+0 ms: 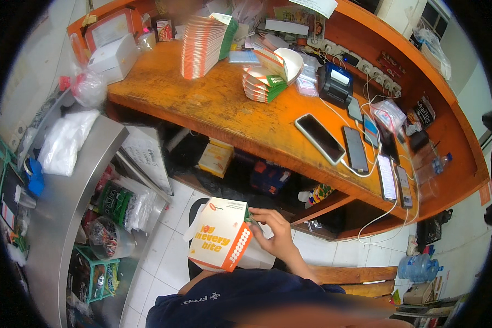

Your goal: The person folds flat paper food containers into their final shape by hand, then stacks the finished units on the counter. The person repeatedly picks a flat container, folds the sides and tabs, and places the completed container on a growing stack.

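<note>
A cream and orange cardboard food box (217, 235) with yellow lettering is held over my lap, tilted. My right hand (276, 235) grips its right upper edge beside a dark green side, fingers bent over that edge. The box covers my left hand; only a bit of the left forearm (194, 282) shows under its lower edge. On the orange wooden counter ahead, a tall stack of nested cartons (205, 48) in the same colours leans slightly. A shorter stack of green and orange cartons (263, 85) sits to its right.
Several phones lie on the counter's right side, one a white-edged phone (320, 138), with charging cables among them. A small black printer (336, 85) stands behind. At left is a steel table (87, 158) with plastic bags. A wooden bench (361, 279) is at my right.
</note>
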Demonstrator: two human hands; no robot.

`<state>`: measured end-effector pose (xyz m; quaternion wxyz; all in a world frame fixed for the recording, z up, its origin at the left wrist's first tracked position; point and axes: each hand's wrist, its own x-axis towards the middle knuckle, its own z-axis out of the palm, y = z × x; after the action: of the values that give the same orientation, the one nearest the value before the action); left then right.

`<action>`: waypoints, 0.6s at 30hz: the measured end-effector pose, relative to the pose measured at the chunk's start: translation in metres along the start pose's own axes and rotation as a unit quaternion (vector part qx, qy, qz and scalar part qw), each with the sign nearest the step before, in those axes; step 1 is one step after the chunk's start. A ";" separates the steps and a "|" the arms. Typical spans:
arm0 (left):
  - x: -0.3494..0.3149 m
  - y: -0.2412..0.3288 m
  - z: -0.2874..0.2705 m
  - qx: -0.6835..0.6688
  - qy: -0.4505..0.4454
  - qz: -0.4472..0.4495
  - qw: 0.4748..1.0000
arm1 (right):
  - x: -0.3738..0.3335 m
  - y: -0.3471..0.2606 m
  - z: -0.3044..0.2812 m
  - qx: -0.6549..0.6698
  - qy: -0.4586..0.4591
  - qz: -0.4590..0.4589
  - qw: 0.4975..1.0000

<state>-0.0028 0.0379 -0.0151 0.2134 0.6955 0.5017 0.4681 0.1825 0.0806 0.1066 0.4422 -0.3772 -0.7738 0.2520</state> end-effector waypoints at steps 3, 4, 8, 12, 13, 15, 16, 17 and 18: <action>0.014 0.004 0.013 -0.038 0.014 0.040 0.998 | -0.008 0.009 0.010 -0.032 -0.001 0.019 0.999; 0.019 0.006 0.020 -0.050 0.018 0.061 0.997 | -0.011 0.018 0.015 -0.028 0.010 0.051 0.998; 0.033 0.021 0.046 -0.064 -0.042 0.082 0.994 | -0.029 0.066 0.024 -0.022 -0.018 0.228 0.973; 0.015 0.039 0.052 0.020 -0.171 0.013 0.985 | -0.051 0.110 0.032 -0.105 0.042 0.265 0.958; 0.012 0.038 0.053 0.030 -0.199 -0.010 0.980 | -0.056 0.118 0.029 -0.119 0.055 0.264 0.956; 0.003 0.030 0.060 0.048 -0.217 -0.019 0.975 | -0.066 0.129 0.019 0.001 -0.034 0.348 0.937; 0.000 0.024 0.067 0.030 -0.178 -0.039 0.983 | -0.072 0.130 0.014 0.118 -0.067 0.399 0.907; -0.005 0.016 0.073 -0.032 -0.123 -0.084 0.988 | -0.078 0.130 0.010 0.236 -0.096 0.464 0.848; -0.010 0.008 0.079 -0.088 -0.073 -0.135 0.984 | -0.081 0.131 0.007 0.289 -0.096 0.454 0.837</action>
<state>0.0686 0.0390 -0.0503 0.3712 0.6325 0.5303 0.4253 0.2502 0.0919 -0.0319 0.2905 -0.5157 -0.4461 0.6714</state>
